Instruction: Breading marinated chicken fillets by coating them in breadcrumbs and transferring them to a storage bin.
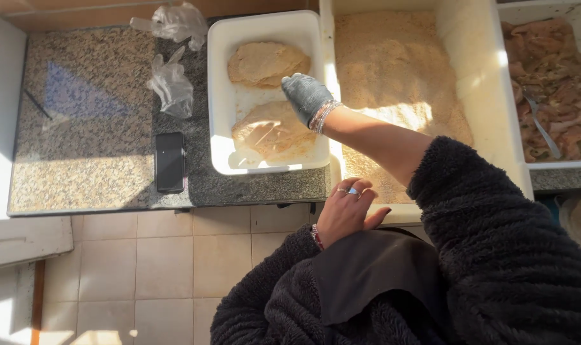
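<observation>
Two breaded cutlets [268,62] are laid in a white tray [221,102]; the gloved right hand [305,96] is hovered above, loosely curled, nothing held.

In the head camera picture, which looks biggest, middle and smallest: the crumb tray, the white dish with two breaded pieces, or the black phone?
1. Crumb tray, biggest, though partly cut off.
2. White dish.
3. Black phone, smallest.
All lie on the same counter, so nearness hardly matters.

It was a food-preparation kitchen, shown by the speckled granite counter [79,128] above a tiled floor [162,268], a white tray [223,96] of breaded cutlets [265,62], a large breadcrumb tub [392,70] and, far right, a tray of raw meat [549,89].
</observation>
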